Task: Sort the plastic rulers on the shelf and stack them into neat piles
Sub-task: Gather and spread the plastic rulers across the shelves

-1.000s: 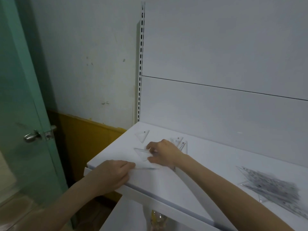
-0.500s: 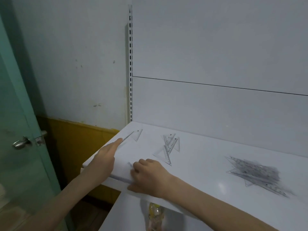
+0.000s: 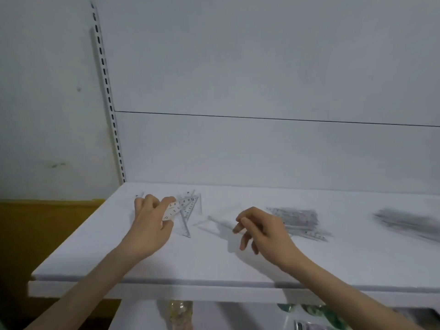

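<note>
Ruler point(image 3: 181, 206) pinched in left hand point(image 3: 149, 226), right hand point(image 3: 263, 232) beside ruler pile point(image 3: 300, 221)

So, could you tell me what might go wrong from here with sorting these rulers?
The left hand pinches the numbered ruler near one end only; that grip could slip. The clear ruler beside the right hand barely shows against the white shelf and might be missed. The right wrist lies close to the ruler pile and could scatter it.
</note>
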